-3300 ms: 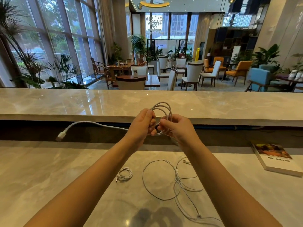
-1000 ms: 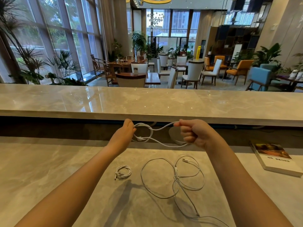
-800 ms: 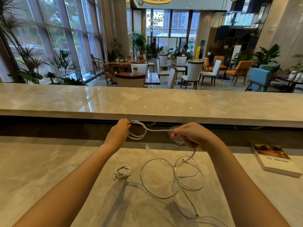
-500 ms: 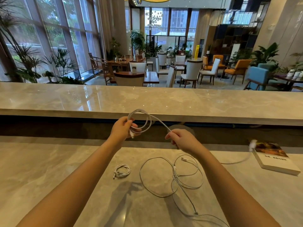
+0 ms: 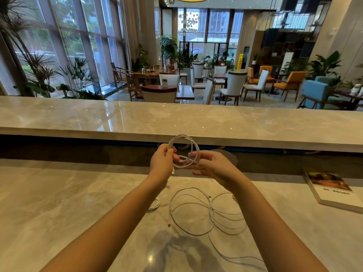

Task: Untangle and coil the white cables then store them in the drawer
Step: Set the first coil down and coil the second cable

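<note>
At the left of the frame's centre the left hand (image 5: pixel 161 161) pinches one side of a coiled white cable (image 5: pixel 183 151), thumb and fingers pressed together on the bundled turns, with a plug end hanging just below the palm. To do this step well, that grip should stay firm enough that the turns cannot spring apart, while each new turn is laid the same size as the last and the loose end is tucked through or wrapped round so the coil holds its shape. The coil itself, in the middle of the frame, is smooth, round-section, springy wire standing as an upright ring of several turns, one turn crossing the others askew and likely needing to be nudged flat. To its right the right hand (image 5: pixel 213 166) is half spread, palm up, fingers cupped under and lightly touching the coil's lower right side rather than clamping it. Lower in the frame, on the glossy veined marble tabletop (image 5: pixel 59 203), a small coiled cable (image 5: pixel 154 206) lies partly hidden by the left forearm, and right of it a loose tangle of thin white cables (image 5: pixel 208 212) sprawls in overlapping loops, not yet coiled. At the far right lies a paperback book (image 5: pixel 334 188), flat and glossy. No drawer is in view.
</note>
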`<state>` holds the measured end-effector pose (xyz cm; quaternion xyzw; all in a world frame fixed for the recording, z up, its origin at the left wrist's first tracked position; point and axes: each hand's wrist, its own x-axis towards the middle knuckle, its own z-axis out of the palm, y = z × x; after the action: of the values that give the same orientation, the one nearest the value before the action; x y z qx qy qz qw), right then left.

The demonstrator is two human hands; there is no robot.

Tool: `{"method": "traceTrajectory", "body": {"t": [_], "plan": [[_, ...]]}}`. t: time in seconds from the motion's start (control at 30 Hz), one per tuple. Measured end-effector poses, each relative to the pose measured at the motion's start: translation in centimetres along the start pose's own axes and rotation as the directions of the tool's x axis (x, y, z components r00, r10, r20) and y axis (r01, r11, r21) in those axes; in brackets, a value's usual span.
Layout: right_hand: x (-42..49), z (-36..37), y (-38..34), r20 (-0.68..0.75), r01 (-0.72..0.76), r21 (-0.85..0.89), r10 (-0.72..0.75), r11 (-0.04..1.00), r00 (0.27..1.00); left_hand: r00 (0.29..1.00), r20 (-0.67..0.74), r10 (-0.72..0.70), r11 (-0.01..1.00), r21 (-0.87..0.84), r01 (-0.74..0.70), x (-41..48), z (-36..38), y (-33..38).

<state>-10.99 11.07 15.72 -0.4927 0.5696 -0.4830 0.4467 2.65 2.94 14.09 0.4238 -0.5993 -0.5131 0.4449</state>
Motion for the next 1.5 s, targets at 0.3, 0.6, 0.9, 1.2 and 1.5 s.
{"method": "traceTrajectory", "body": {"t": [0.3, 0.6, 0.9, 1.2, 1.5], "plan": [[-0.9, 1.7, -0.4, -0.242, 0.211, -0.028, -0.211, 0.977, 0.947, 0.996, -0.015, 0.086, 0.996, 0.034, -0.085, -1.1, 1.2, 0.8], [-1.2, 1.1, 1.0, -0.053, 0.140, 0.490, -0.131, 0.860, 0.990, 0.950, 0.252, -0.187, 0.976, -0.063, 0.209, -0.6, -0.1, 1.5], [-1.2, 1.1, 1.8, -0.065, 0.058, 0.403, -0.035, 0.913, 0.997, 0.988, 0.117, 0.102, 0.993, 0.039, -0.107, -1.9, 0.9, 0.1], [-1.1, 0.4, -0.1, -0.310, 0.011, 0.112, 0.025, 0.994, 0.951, 0.977, 0.179, 0.114, 0.962, 0.226, -0.153, -1.7, 1.5, 0.0], [0.5, -0.8, -0.2, -0.328, 0.060, 0.771, 0.315, 0.635, 0.890, 0.999, 0.018, -0.036, 0.893, -0.448, 0.040, -2.7, 1.5, -0.6]]}}
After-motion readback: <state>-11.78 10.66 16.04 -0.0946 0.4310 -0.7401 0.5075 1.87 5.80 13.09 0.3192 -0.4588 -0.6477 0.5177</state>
